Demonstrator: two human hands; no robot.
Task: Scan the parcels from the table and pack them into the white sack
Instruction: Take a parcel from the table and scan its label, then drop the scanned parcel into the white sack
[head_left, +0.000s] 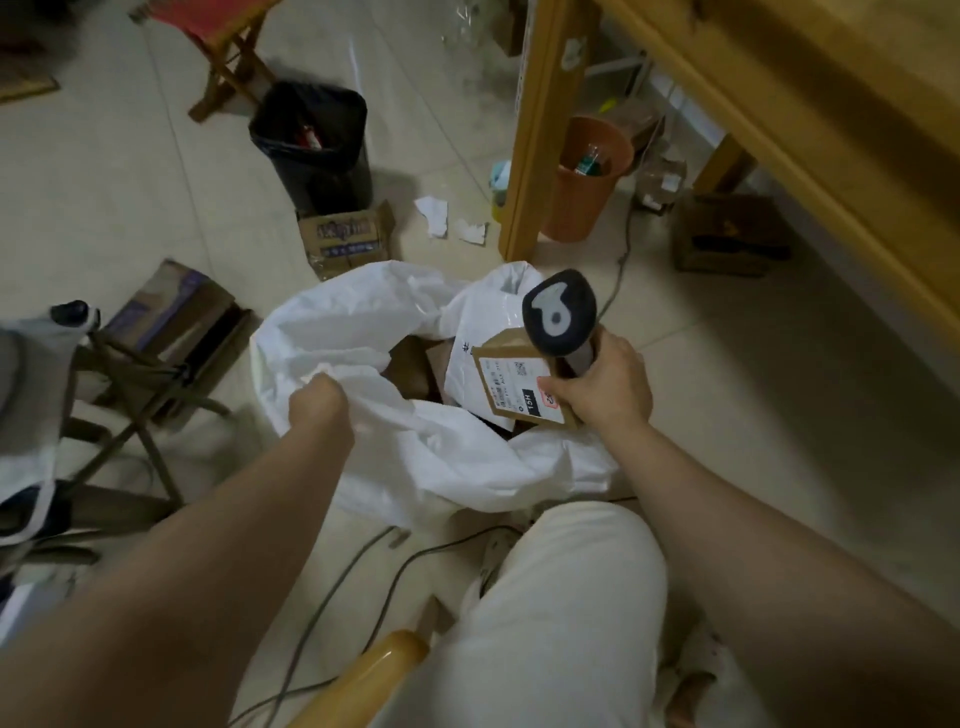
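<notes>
Now, at the sack mouth:
Left grip (317, 402): closed on a bunched fold of the sack (395, 447) rim at 9 o'clock of the opening, pulling it wide.
Right grip (605, 387): wrapped around both the scanner (558, 312) handle and one edge of the box (519, 382), at 3 o'clock of the opening.
Box: small, brown, label up, tilted, hanging over the mouth; not yet inside.
Sack: on the floor, slumped, at 12 o'clock from the knee (561, 597); a white mailer (480, 332) and brown parcels already in it.
Desk (779, 93): at 1 to 2 o'clock, only its leg and edge in view; parcels left on it cannot be told.
Step, likely: dropping the box in.
Risk, drop: one grip sharing two things; loosening for the box could let the scanner slip too.
Risk, miss: soft rim folding back at 6 o'clock, sending the box onto the floor.
Risk, snag: cable (337, 597) trailing by the feet, could tug the scanner.
</notes>
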